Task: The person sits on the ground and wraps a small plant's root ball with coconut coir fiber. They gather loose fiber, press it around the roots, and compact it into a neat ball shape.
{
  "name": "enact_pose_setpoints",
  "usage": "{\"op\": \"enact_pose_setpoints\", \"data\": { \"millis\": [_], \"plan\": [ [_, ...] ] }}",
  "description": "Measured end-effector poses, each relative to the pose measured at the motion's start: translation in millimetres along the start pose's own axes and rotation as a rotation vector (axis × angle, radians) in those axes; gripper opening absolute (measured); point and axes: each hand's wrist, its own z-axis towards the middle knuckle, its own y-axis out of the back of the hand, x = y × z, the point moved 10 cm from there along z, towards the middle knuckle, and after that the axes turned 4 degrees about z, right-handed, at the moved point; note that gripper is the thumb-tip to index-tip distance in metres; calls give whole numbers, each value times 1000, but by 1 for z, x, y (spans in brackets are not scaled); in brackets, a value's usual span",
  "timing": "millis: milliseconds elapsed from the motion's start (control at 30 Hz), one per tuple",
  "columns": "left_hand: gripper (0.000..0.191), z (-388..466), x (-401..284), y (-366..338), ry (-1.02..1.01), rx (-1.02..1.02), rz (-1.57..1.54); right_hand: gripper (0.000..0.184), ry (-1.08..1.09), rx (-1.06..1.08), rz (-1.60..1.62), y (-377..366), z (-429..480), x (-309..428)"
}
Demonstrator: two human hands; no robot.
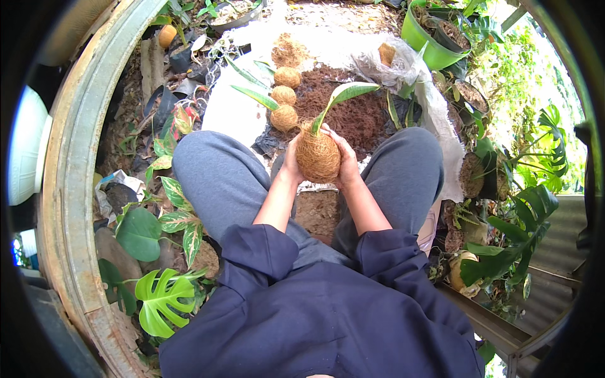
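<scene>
My left hand (291, 163) and my right hand (348, 158) cup a large ball of brown coconut fibre (318, 158) from both sides, between my knees. A snake plant leaf (342, 97) with pale edges rises from the top of the ball and bends to the right. Beyond my hands, dark brown crumbly potting material (340, 108) lies on a white woven sack (234, 111). Left of it, several smaller fibre balls (284, 117) stand in a row, with snake plant leaves (256, 97) beside them. Loose coconut fibre (287, 49) lies at the row's far end.
A crumpled clear plastic bag (390, 64) lies at the sack's far right, near a green plastic pot (427, 42). Potted plants and a monstera (517, 236) stand on the right. Variegated plants (177, 193) grow on the left, inside a curved rusty metal rail (71, 165).
</scene>
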Motion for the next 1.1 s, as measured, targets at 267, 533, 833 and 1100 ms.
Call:
{"op": "enact_pose_setpoints", "data": {
  "millis": [267,533,833,1100],
  "plan": [
    [38,13,-19,34,-103,-317,331,37,-191,-3,215,-9,-11,-6],
    [27,-57,-104,-11,-913,-726,864,37,81,-244,123,17,-1,19],
    [56,-52,-42,-113,-976,-476,1688,28,425,-197,-456,25,3,38],
    [33,-50,-65,-64,-926,-622,1379,25,497,-233,-667,-4,-6,48]
  ]
}}
